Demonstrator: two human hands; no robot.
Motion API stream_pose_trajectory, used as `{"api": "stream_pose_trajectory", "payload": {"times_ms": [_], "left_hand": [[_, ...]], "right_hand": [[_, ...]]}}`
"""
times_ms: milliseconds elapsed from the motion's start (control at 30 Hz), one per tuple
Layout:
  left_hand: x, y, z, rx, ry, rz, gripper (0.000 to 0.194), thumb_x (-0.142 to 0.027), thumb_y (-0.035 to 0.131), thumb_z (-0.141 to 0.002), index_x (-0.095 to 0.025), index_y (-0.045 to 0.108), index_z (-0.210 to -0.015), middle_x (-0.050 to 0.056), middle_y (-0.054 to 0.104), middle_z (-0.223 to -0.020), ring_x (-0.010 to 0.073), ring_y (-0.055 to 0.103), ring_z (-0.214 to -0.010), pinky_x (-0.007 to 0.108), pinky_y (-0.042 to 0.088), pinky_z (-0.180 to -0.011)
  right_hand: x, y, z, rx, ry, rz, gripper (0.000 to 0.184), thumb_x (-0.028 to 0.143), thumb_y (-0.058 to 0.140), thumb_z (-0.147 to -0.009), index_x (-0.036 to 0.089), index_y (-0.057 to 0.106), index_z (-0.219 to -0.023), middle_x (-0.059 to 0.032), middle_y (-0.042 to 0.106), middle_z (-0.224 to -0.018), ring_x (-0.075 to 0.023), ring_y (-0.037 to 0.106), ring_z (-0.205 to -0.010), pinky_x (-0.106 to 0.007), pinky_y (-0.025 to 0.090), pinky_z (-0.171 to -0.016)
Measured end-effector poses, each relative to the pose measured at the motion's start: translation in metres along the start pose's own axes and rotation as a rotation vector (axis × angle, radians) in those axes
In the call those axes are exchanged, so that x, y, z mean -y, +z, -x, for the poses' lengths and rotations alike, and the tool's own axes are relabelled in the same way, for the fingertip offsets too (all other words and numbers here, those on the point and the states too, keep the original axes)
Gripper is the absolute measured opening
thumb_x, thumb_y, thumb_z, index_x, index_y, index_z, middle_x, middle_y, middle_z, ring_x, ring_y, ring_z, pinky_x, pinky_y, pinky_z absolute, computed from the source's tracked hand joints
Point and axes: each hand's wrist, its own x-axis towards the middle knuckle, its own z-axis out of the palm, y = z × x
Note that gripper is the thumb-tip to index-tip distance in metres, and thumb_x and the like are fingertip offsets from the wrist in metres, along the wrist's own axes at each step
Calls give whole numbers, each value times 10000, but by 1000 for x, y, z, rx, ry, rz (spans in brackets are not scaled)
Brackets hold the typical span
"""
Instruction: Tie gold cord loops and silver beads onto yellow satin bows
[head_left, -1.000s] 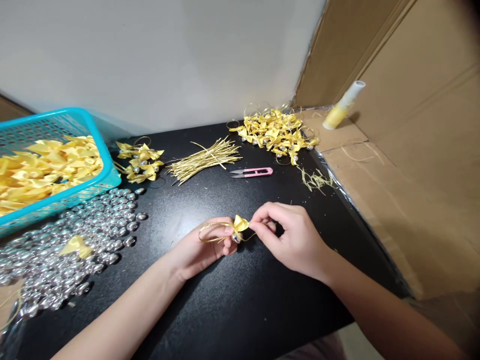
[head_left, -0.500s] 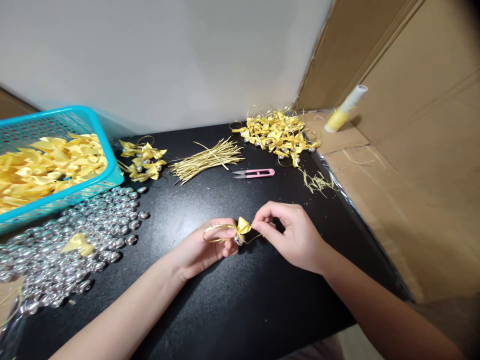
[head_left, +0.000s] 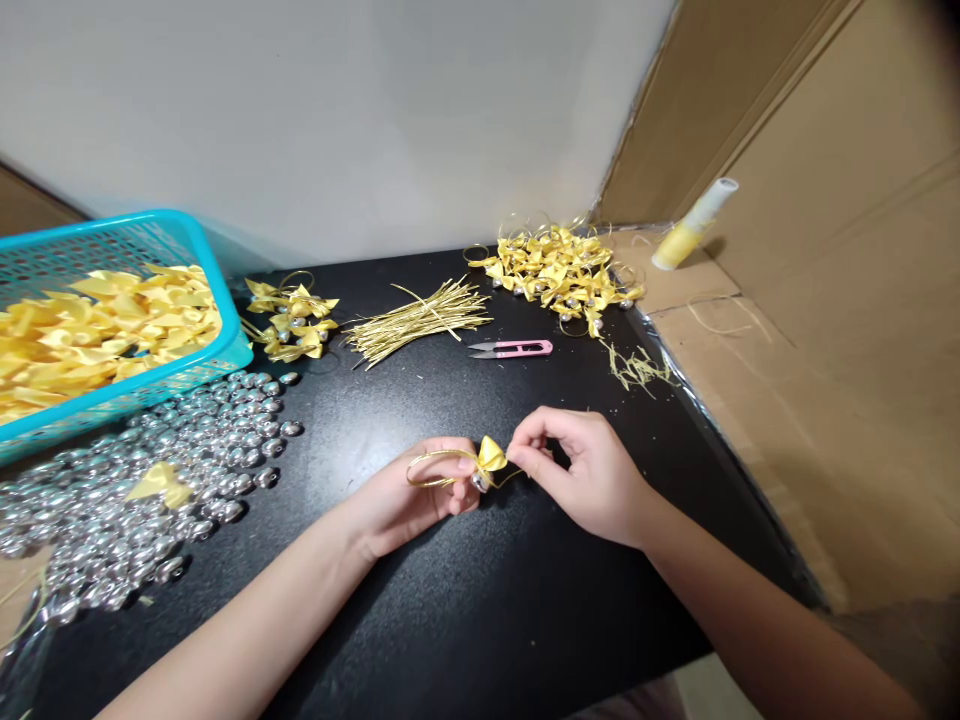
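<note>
Over the black table, my left hand (head_left: 420, 495) pinches a looped gold cord (head_left: 431, 455) that carries a small yellow ribbon bow (head_left: 492, 453) and a silver bead (head_left: 480, 482). Close by on the right, my right hand (head_left: 581, 475) has thumb and forefinger pressed together at the bow's right tip, where a thin thread or cord end (head_left: 510, 477) runs in. Whether these fingers grip the ribbon tip or only the thread is too small to tell. Behind the hands lie pink thread snips (head_left: 517, 349), blades pointing left.
A turquoise basket (head_left: 244, 350) of yellow bows stands left, with many silver beads (head_left: 217, 430) spread before it. A bundle of gold cords (head_left: 420, 320) lies at the back between two piles of beaded bows (head_left: 555, 265). Thread scraps (head_left: 637, 368) and an upright thread spool (head_left: 694, 225) are at right.
The whole view has shifted slightly, so things sit a little farther right. Both hands keep nearly the same hold on the bow and cord, and the other items stay in place.
</note>
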Motion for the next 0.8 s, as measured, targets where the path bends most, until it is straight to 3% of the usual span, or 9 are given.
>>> {"api": "stream_pose_trajectory", "payload": {"times_ms": [500,800], "left_hand": [[2,0,-3,2,14,-39,265,-242,830,-577,-112,599,-585,-15,536,-487,63,458,-462,208,367,-562],[2,0,-3,-4,20,-32,291,-273,858,-563,-109,619,-585,-12,548,-501,66,467,-474,202,372,-559]], "right_hand": [[5,3,0,-15,-42,65,137,161,582,-859,169,598,-723,15,585,-636,-92,512,-576,-220,405,-560],[-3,13,3,-35,112,-135,100,189,604,-844,166,624,-749,6,612,-666,-104,546,-605,-233,440,-582]]}}
